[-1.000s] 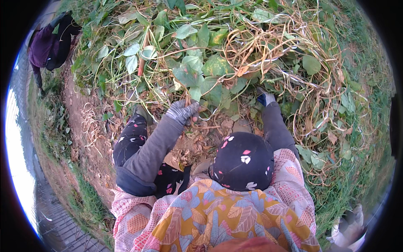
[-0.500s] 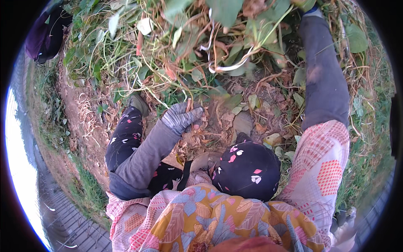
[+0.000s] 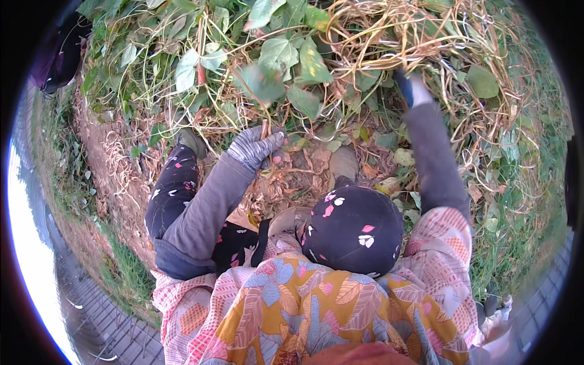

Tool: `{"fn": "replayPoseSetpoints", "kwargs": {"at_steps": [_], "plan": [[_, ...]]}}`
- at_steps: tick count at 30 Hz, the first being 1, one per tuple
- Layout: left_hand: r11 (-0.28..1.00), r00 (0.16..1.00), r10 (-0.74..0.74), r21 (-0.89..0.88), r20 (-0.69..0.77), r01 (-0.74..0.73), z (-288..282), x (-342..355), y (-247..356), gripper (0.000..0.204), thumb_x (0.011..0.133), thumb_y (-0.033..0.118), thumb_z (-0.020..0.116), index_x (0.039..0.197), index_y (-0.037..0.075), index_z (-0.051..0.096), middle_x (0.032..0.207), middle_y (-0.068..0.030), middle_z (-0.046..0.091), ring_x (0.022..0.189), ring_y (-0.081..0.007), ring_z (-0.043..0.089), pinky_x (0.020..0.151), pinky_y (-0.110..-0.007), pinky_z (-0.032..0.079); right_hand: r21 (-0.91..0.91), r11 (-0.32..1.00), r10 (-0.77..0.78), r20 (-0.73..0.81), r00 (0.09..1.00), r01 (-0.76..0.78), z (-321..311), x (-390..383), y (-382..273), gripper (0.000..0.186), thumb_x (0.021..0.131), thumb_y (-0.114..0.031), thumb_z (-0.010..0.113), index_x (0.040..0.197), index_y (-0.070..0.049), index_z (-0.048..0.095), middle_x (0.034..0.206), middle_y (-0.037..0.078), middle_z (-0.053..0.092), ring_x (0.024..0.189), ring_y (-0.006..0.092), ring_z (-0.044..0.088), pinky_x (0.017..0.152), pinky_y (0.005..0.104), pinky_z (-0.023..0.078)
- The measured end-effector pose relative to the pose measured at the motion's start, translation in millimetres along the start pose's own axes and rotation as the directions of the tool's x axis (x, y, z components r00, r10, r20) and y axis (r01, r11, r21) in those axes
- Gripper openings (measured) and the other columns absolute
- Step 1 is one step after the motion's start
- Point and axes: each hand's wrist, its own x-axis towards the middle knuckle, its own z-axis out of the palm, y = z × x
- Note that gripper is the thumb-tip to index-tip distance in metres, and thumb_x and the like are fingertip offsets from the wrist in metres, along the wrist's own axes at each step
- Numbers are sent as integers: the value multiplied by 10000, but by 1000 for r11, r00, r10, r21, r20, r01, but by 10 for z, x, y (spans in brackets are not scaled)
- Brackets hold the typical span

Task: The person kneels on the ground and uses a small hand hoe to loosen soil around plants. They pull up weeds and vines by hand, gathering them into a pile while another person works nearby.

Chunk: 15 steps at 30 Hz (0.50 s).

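Observation:
My left hand (image 3: 258, 148), in a grey knit glove, is closed round a short brown stem (image 3: 264, 129) that pokes up past the thumb. Just beyond it hang green and yellowing bean-like leaves (image 3: 278, 58) on tangled vines. My right hand (image 3: 416, 90), in a blue and white glove, reaches out to the lower edge of a heap of dry tan vines (image 3: 401, 52). Motion blur and the vines hide its fingers, so its grip cannot be made out.
Dry leaves litter the soil (image 3: 304, 173) between my knees. My shoe (image 3: 344, 164) stands at the foot of the vines. A reddish upright piece (image 3: 201, 73) shows among the leaves. Someone in dark purple clothing (image 3: 58, 61) is at the upper left. Grass (image 3: 125, 267) borders the left side.
My right hand has moved left and slightly nearer from the far right. Blurred leaves and vines ahead have shifted, with a dry vine tangle now showing. My left hand keeps its stem, slightly farther off.

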Motion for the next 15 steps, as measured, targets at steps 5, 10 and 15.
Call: {"fn": "replayPoseSetpoints", "kwargs": {"at_steps": [5,10,15], "plan": [[999,999,12,38,41,-14,-1,43,-66,256,830,319,560,860,65,564,556,9,533,393,-51,399,369,-177,287,-886,407,-248,125,961,221,-265,-482,1008,1133,534,-392,783,1364,-37,97,1314,262,288,1231,349,287,1030,359,222],[996,999,-46,71,6,45,13,36,-99,256,828,314,566,883,64,572,573,0,551,399,-50,413,374,-179,297,-994,-19,-51,-103,993,-104,-548,-1,1286,975,562,-414,748,1316,-35,259,1268,255,359,1186,367,348,992,388,293],[999,999,-34,-21,0,34,-19,-44,-201,263,818,301,585,915,57,580,596,1,559,453,-56,468,371,-180,301,-994,27,-126,-112,986,-109,-444,256,998,914,581,-415,724,1289,-33,289,1244,254,378,1166,365,366,979,390,305]]}}
